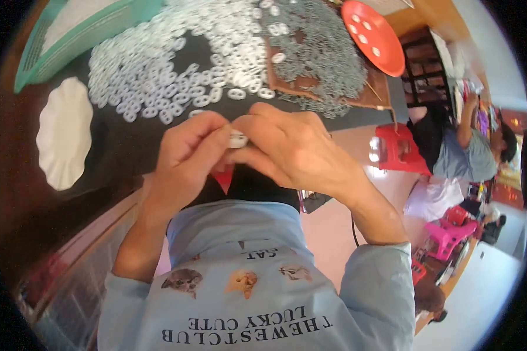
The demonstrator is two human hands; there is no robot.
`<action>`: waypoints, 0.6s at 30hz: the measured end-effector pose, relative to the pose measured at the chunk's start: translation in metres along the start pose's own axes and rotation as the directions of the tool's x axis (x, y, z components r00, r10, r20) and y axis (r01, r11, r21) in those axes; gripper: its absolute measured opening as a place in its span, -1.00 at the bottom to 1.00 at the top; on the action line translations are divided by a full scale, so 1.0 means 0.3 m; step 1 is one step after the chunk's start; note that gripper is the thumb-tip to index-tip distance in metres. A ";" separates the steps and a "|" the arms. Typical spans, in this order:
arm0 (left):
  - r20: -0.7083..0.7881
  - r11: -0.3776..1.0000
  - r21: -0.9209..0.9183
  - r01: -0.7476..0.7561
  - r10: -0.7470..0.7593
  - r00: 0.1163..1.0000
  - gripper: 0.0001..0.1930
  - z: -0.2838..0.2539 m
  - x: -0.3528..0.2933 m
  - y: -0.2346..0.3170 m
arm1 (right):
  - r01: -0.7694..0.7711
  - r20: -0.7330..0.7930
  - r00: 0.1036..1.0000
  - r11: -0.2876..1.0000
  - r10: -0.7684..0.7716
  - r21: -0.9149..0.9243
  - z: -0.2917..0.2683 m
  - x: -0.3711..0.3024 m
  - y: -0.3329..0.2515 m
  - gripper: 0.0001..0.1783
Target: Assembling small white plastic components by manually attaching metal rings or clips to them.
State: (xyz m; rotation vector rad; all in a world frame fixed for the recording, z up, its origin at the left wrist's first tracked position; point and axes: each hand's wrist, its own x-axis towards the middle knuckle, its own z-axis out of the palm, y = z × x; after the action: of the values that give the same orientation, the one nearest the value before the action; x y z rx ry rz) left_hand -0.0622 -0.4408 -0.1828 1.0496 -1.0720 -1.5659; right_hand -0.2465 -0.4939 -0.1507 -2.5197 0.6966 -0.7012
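Between your fingertips sits a small white oval piece (238,139) with dark marks on its face. Your left hand (194,145) pinches it from one side, thumb and forefinger closed on its edge; your right hand (304,143) has its fingers bunched against the other side, though whether they grip the piece or something finer on it, you cannot tell from here. With so little edge to hold, uneven pressure could make it spring loose, and since your fingers hang close to your lap, it could drop there or to the floor.

Just beyond your knuckles lie stray pieces and the spread of white pieces (136,73); a dropped one could be lost among them, and a low wrist could scatter them. Beyond your right fingers, the heap of grey pieces (319,52) touches the white ones, so a careless reach might mix the two. Left of your fingers, a white scalloped dish (64,134) could catch your elbow. Farthest off, past the grey heap, an orange-red plate (392,54) could tip if knocked.
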 end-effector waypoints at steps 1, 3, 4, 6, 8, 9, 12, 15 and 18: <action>-0.050 0.998 0.059 -0.010 0.013 0.999 -0.83 0.001 0.000 0.004 | -0.029 0.047 0.999 0.999 0.027 0.037 -0.009 0.002 0.006 -0.80; -0.060 0.994 0.107 -0.027 0.034 0.998 -0.84 0.018 0.002 0.011 | -0.088 0.043 0.995 0.994 0.086 0.067 -0.024 -0.006 0.009 -0.83; -0.042 0.990 0.119 -0.070 0.076 0.996 -0.84 0.027 0.008 0.010 | -0.113 0.024 0.994 0.982 0.110 0.155 -0.025 -0.011 0.024 -0.84; -0.025 0.983 0.157 -0.093 0.098 0.995 -0.85 0.048 0.024 0.030 | -0.191 0.026 0.981 0.930 0.192 0.314 -0.045 -0.013 0.028 -0.86; -0.019 0.975 0.195 -0.106 0.112 0.994 -0.86 0.050 0.031 0.036 | -0.246 0.060 0.969 0.929 0.239 0.276 -0.090 -0.017 0.038 -0.85; -0.041 0.964 0.242 -0.113 0.127 0.991 -0.87 0.049 0.032 0.033 | -0.284 0.103 0.959 0.924 0.266 0.256 -0.110 -0.019 0.052 -0.84; -0.069 0.951 0.234 -0.202 0.224 0.972 -0.90 0.015 0.005 0.028 | -0.409 -0.083 0.895 0.882 0.437 0.232 -0.177 -0.039 0.166 -0.76; -0.116 0.921 0.276 -0.274 0.315 0.942 -0.90 -0.017 -0.026 0.013 | -0.569 -0.165 0.800 0.817 0.577 0.095 -0.240 -0.078 0.269 -0.74; -0.048 0.895 0.355 -0.270 0.306 0.951 -0.88 -0.047 -0.035 -0.008 | -0.675 -0.204 0.707 0.732 0.677 0.090 -0.293 -0.102 0.298 -0.75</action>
State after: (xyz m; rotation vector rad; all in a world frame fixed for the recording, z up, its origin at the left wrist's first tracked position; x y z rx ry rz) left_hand -0.0472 -0.4323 -0.1872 1.1272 -1.3942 -1.0966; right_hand -0.3502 -0.5696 -0.1395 -1.9385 1.5862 -0.6962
